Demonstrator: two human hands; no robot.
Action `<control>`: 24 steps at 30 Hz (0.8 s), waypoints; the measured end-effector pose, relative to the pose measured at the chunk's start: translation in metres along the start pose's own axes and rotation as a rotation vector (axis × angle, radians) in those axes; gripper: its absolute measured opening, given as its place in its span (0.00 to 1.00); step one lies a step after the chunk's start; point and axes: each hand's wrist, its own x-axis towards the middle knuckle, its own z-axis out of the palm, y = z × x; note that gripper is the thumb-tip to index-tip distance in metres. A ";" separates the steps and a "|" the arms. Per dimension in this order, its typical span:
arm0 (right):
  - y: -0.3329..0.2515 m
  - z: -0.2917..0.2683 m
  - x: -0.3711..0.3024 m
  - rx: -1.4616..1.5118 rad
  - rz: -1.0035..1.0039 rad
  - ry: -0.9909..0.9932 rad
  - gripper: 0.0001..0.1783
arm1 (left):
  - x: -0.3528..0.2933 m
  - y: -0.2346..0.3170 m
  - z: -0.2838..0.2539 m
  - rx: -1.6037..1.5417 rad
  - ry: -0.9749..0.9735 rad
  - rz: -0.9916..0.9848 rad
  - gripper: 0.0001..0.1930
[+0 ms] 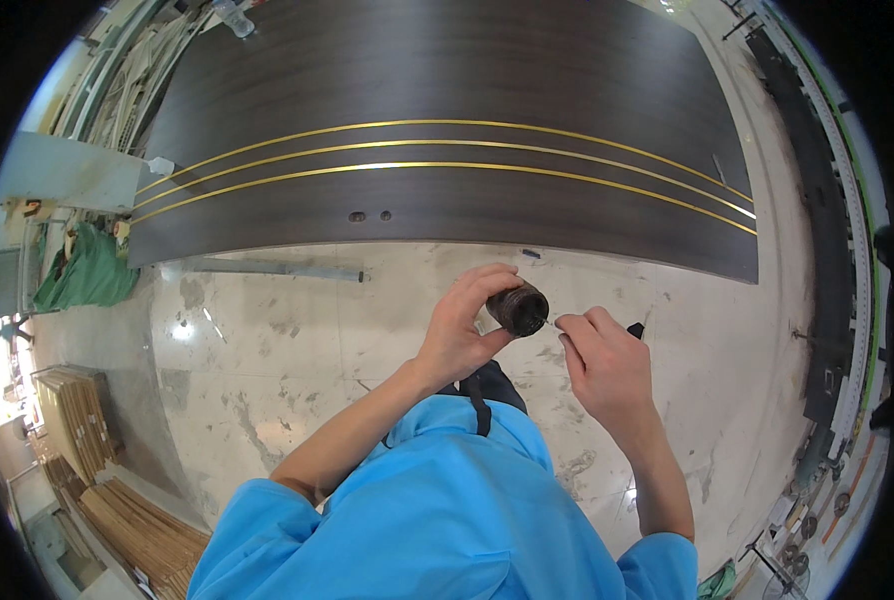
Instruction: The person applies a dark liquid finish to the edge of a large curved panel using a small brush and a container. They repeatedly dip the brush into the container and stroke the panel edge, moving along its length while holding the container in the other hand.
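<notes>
Closest is the blue shirt [447, 490], on the near side of the dark panel [447, 75]. Just short of the panel's near edge, the left hand [457, 322] has its fingers wrapped around a dark jar [516, 306], tilted with its mouth toward the right hand [607, 362]. That hand's fingers pinch a slim tool [636, 329], its black end jutting out behind; its tip is at the jar's mouth, though I cannot tell whether it is inside. On the floor [367, 330] along the panel's near edge lies a grey metal bar [277, 268]. A green cloth [89, 268] hangs left of the panel. Gold stripes [422, 143] cross the panel, and a clear bottle [234, 18] is at its far left corner.
</notes>
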 end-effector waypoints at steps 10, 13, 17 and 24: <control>-0.024 0.015 -0.004 -0.214 -0.072 -0.018 0.13 | -0.010 0.003 -0.016 0.113 -0.096 0.059 0.34; -0.026 0.022 0.001 -0.191 -0.110 -0.005 0.12 | -0.009 0.000 -0.019 0.123 -0.098 0.059 0.34; -0.020 0.023 0.008 -0.061 -0.108 0.027 0.08 | -0.010 -0.003 -0.020 0.145 -0.078 0.020 0.35; 0.008 0.026 0.002 0.112 -0.088 -0.002 0.05 | -0.010 -0.012 -0.005 0.106 -0.036 -0.063 0.32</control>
